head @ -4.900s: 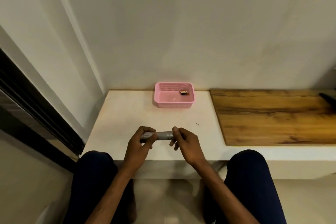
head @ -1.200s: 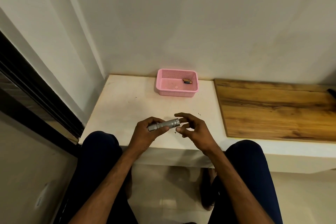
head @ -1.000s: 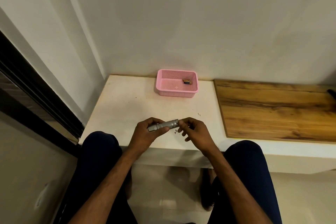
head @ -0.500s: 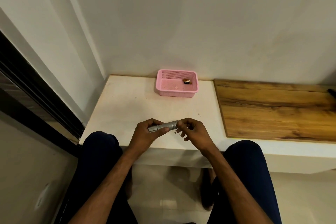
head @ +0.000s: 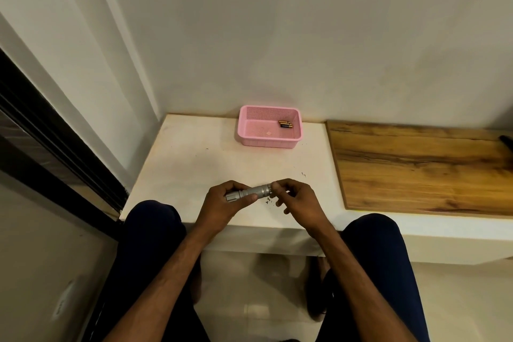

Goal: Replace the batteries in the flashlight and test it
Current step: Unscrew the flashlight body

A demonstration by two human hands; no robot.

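A small silver flashlight (head: 254, 192) lies level above the near edge of the white table (head: 194, 164). My left hand (head: 222, 204) grips its left half, fingers wrapped round the barrel. My right hand (head: 298, 200) pinches the right end of the flashlight with thumb and fingertips; that end is hidden under them. Dark batteries with gold ends (head: 285, 124) lie together in the back right corner of a pink mesh basket (head: 249, 136) at the far side of the table.
A wooden board (head: 416, 166) covers the surface to the right of the table. A dark object (head: 506, 141) pokes in at the right edge. A wall stands behind, a dark door frame (head: 41, 147) at the left. My knees flank the table's front.
My right hand, open and apart from the flashlight's right end 1.2 s ago, has closed in and now pinches that end. The left hand keeps its grip.
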